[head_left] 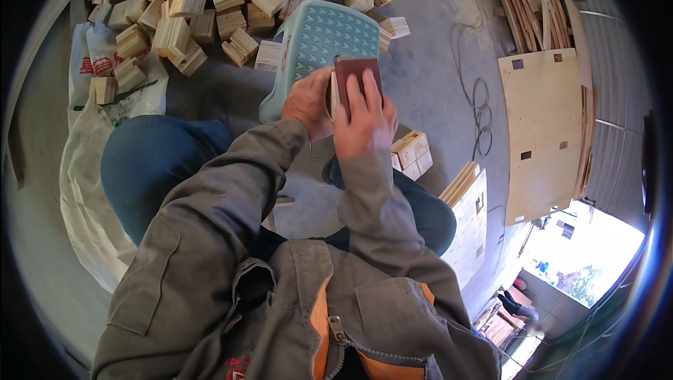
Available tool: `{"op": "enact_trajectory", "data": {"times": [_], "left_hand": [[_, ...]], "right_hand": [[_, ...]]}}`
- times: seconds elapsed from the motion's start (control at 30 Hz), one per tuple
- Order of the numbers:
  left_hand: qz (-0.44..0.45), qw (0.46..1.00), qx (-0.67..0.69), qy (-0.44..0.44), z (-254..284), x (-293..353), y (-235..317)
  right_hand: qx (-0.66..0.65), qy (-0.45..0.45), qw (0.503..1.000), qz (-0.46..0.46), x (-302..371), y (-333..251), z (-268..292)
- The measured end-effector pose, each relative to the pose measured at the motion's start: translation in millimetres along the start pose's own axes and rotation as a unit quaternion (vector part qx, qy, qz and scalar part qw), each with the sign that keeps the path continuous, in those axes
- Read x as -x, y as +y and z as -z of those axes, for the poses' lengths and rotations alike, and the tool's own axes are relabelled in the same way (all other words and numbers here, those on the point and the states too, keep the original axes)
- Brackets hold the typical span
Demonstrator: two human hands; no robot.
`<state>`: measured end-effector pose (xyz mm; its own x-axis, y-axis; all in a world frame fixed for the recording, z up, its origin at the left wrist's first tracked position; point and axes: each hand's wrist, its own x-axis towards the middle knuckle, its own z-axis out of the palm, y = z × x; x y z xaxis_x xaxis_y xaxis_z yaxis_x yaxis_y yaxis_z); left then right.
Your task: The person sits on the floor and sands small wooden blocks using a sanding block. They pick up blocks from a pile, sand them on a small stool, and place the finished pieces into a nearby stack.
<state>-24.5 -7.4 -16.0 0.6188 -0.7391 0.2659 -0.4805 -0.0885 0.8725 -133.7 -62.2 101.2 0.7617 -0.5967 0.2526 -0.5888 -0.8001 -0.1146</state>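
Note:
Over the near edge of a pale teal plastic stool point(335, 33), my left hand point(306, 104) grips a light wooden block point(334, 94) from its left side. Only a narrow edge of the wood shows; the rest is hidden by my hands and the sheet. My right hand point(364, 125) presses a reddish-brown sheet that looks like sandpaper point(355, 66) against the block, its fingers laid along the sheet. Both hands are close together, nearly touching.
Many cut wooden blocks point(189, 0) lie heaped beyond the stool. White woven sacking point(87, 170) spreads at the left. More blocks point(412, 150) sit right of my knee, near leaning boards point(466, 205). A large plywood panel point(543, 120) and a thin cable point(480, 110) are farther right.

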Motion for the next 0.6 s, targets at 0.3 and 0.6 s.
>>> {"op": "enact_trajectory", "data": {"times": [0.3,0.6], "left_hand": [[0.002,1.0,0.026,-0.015,5.3,-3.9,11.1],[0.0,1.0,0.012,-0.01,6.9,-1.7,11.1]], "right_hand": [[-0.041,-0.015,0.998,-0.046,-55.5,9.6,-25.3],[-0.084,-0.008,0.996,0.023,89.5,23.2,18.4]]}}
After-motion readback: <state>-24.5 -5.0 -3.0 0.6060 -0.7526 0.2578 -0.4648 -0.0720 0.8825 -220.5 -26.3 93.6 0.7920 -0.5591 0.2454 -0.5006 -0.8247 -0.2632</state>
